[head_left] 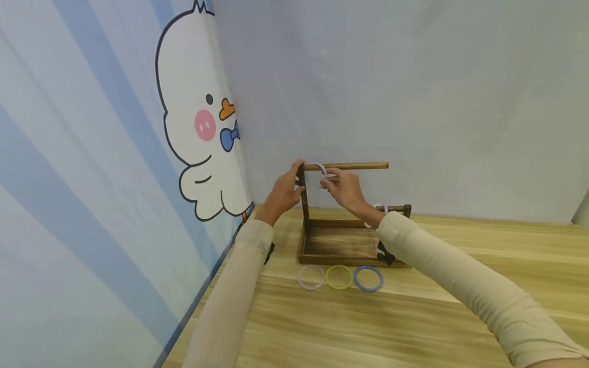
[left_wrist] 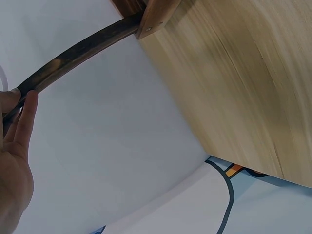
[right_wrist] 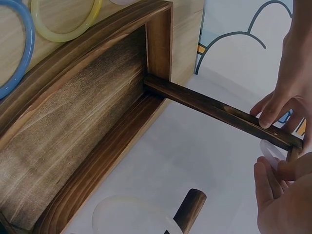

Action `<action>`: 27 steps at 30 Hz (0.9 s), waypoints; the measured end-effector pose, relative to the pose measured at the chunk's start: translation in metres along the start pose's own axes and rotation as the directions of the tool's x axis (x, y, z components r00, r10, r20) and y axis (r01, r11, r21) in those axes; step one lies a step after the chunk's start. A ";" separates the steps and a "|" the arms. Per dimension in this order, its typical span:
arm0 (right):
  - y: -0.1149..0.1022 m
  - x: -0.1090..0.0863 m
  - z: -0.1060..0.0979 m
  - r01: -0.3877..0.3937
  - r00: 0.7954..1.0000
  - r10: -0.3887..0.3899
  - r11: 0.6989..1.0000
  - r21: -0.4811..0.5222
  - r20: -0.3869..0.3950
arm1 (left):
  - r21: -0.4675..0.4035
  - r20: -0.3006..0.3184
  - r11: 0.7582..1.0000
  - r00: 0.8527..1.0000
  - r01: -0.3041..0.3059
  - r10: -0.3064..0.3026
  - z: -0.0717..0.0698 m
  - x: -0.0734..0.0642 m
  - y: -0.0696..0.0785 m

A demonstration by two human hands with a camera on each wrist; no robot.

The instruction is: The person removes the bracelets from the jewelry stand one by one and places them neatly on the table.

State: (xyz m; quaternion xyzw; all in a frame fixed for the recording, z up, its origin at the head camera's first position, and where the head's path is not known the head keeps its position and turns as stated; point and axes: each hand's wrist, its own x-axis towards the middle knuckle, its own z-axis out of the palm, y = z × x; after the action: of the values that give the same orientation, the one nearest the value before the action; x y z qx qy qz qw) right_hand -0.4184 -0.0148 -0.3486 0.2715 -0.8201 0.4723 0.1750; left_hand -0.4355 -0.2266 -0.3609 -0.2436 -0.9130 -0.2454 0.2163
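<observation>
My left hand (head_left: 281, 195) grips the top of the dark upright post (left_wrist: 83, 50) of a wooden stand, thumb and fingers on opposite sides. Near that post, my right hand (head_left: 346, 191) pinches a pale purple ring (head_left: 324, 171). The ring appears to loop around the upper wooden rod (head_left: 361, 166) close to its post end; my fingers hide part of it. Below, the stand's tray-like base (head_left: 354, 259) rests on the table. In the right wrist view, the purple ring (right_wrist: 271, 148) is between thumb and fingers beside the post.
A pink ring (head_left: 298, 278), a yellow ring (head_left: 327, 278) and a blue ring (head_left: 381, 281) lie in front of the base. White and pale purple rings hang on the lower rod (head_left: 398, 208), partly behind my right forearm. A curtain with a cartoon bird (head_left: 188, 76) stands left.
</observation>
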 end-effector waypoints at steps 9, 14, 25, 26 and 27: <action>0.004 -0.007 -0.010 0.011 1.000 -0.011 1.000 -0.013 -0.004 | -0.015 0.023 1.000 1.000 0.018 -0.017 0.000 -0.001 0.002; 0.005 -0.011 -0.016 -0.003 1.000 0.002 1.000 -0.015 -0.002 | -0.013 0.027 1.000 1.000 0.003 -0.002 0.000 -0.001 0.000; 0.003 -0.021 -0.036 0.019 1.000 -0.019 1.000 -0.025 -0.014 | -0.009 0.002 0.999 0.999 -0.044 0.044 0.002 -0.001 -0.003; 0.004 -0.022 -0.038 0.009 1.000 -0.009 1.000 -0.029 -0.010 | -0.010 -0.001 0.999 0.999 -0.050 0.050 0.002 -0.001 -0.003; 0.005 -0.023 -0.039 -0.005 1.000 0.004 0.999 -0.033 -0.007 | -0.011 -0.006 0.998 0.998 -0.057 0.057 0.003 -0.002 -0.003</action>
State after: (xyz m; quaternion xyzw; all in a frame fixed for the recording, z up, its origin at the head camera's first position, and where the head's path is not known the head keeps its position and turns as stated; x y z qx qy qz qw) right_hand -0.4027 0.0277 -0.3453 0.2651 -0.8278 0.4600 0.1813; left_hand -0.4366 -0.2276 -0.3651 -0.2698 -0.9038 -0.2448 0.2245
